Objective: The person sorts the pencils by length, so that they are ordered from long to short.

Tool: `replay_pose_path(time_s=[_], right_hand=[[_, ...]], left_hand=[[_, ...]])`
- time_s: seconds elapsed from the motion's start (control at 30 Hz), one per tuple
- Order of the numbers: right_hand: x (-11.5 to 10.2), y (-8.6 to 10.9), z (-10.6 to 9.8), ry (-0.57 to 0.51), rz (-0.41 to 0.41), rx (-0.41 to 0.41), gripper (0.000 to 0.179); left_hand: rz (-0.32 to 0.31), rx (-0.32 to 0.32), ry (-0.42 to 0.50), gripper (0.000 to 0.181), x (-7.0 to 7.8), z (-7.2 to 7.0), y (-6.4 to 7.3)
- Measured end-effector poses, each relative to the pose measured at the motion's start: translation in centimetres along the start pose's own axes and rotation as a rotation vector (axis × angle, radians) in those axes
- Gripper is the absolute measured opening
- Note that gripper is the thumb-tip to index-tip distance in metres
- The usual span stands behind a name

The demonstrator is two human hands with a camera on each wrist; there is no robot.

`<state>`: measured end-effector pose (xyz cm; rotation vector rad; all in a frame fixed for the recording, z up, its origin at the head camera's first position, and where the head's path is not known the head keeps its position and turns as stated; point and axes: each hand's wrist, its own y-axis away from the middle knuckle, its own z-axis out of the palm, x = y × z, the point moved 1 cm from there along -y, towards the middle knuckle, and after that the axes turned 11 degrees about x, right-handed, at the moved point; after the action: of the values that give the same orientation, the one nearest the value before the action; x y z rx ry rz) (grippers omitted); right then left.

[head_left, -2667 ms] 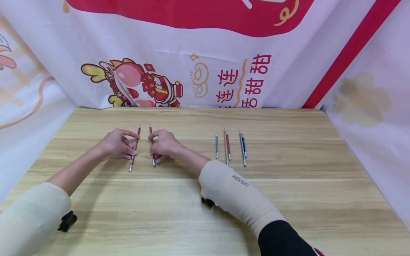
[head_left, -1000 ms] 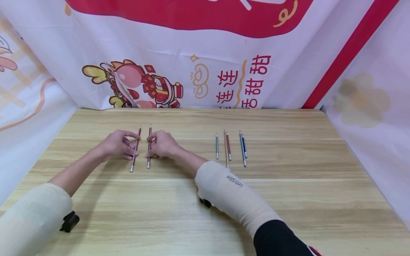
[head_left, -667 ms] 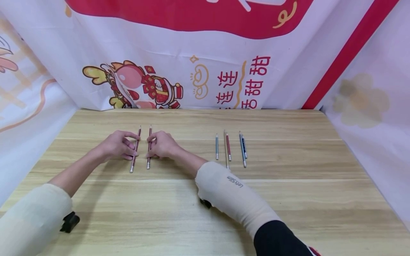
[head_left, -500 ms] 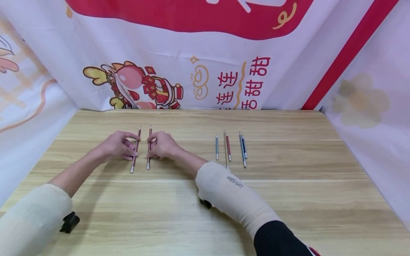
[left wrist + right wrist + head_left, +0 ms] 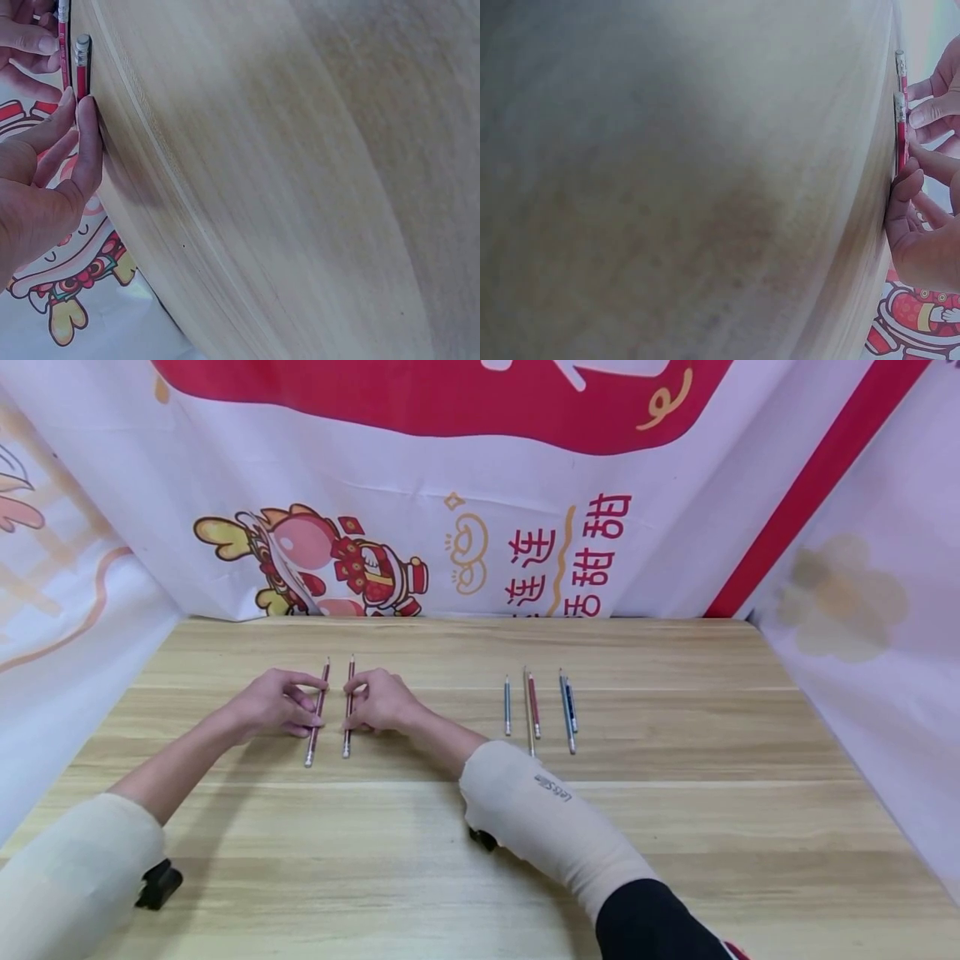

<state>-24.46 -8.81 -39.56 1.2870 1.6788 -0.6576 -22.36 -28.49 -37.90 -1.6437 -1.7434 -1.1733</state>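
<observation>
Two dark red pencils with white eraser ends lie roughly side by side on the left part of the table, their points toward the back. My left hand (image 5: 272, 702) holds the left pencil (image 5: 311, 747) between thumb and fingers; it leans slightly. The right pencil (image 5: 347, 742) stands almost straight up the table, and my right hand (image 5: 384, 700) grips it from the right. A narrow gap separates the pencils. In the left wrist view, the left hand's fingertips touch its pencil (image 5: 82, 71) below the eraser. In the right wrist view, the right hand (image 5: 930, 240) is at its pencil (image 5: 901, 139).
To the right lie several more pencils: a short teal one (image 5: 507, 706), a pale one (image 5: 529, 718) beside a red one (image 5: 534, 706), and a blue one (image 5: 567, 714) beside a dark one (image 5: 572, 706). A printed cloth (image 5: 450, 468) hangs behind the wooden table (image 5: 675, 760).
Earlier, my right hand shifted its pencil slightly left and straightened it, so its eraser end swung left. Over the last second, both hands and pencils have stayed almost still.
</observation>
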Motion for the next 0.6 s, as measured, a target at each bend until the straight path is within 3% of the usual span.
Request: replay_pose_path(time_s=[0.3,0.6], right_hand=[[0.3,0.8,-0.9,-0.085,-0.006,-0.019,0.052],[0.5,1.5,-1.9,-0.087,0.012,-0.025,0.055]], left_hand=[[-0.001,0.005,0.013,0.068,0.0,0.1,0.2],[0.014,0.018,-0.015,0.07,0.4,0.1,0.4]])
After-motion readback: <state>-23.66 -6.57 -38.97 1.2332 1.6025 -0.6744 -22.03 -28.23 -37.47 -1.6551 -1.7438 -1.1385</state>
